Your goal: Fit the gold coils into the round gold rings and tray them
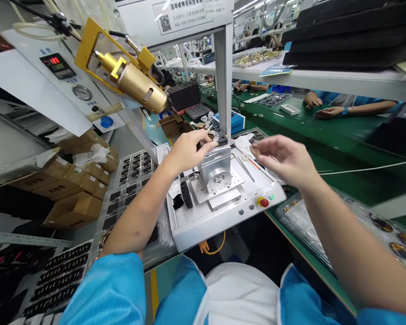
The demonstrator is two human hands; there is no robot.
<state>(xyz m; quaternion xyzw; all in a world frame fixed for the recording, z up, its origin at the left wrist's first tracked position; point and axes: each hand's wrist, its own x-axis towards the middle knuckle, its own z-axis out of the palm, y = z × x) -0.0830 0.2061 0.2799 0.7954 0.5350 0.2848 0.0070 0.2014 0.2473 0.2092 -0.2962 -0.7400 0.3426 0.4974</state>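
On the metal block (218,168) in the middle sits a ring (211,135). The left hand (190,148) bends its fingers by it; I can't tell if they pinch. The right hand (287,159) pinches a small blurry thing (255,150). Near right, a clear tray (307,231) holds round parts (402,250).

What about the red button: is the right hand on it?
No, the right hand is up in the air, apart from the red button.

White shelf (325,84) above green workbench (280,121)

Head-worn view, facing forward and down
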